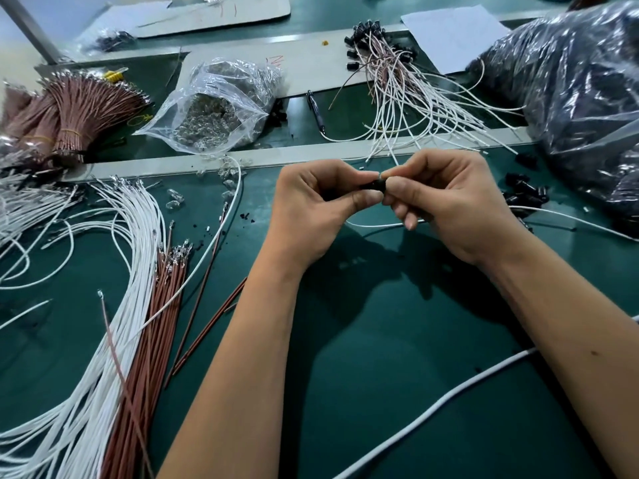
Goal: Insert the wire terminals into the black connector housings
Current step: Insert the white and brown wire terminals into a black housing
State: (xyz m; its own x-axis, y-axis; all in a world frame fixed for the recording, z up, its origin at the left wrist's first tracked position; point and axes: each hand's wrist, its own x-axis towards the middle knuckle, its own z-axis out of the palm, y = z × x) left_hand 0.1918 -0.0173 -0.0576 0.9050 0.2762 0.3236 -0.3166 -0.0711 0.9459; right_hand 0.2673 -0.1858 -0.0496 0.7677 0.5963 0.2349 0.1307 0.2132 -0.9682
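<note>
A single wide-angle head camera looks forward and steeply down from just above the green bench (380, 375), close enough that both forearms enter from the bottom edge; straight edges bow near the borders.

Light: bright, even, from overhead.
Shadows: soft dark patch on the green mat (380, 392) under the left hand (311, 209) and right hand (446, 202).
Glare: white glints on the clear bag (221, 105) and the dark plastic bag (570, 81).
Distortion: wide-angle bend, the metal rail (311, 155) curves.
Focus: centre sharp, far edge softer.
</note>
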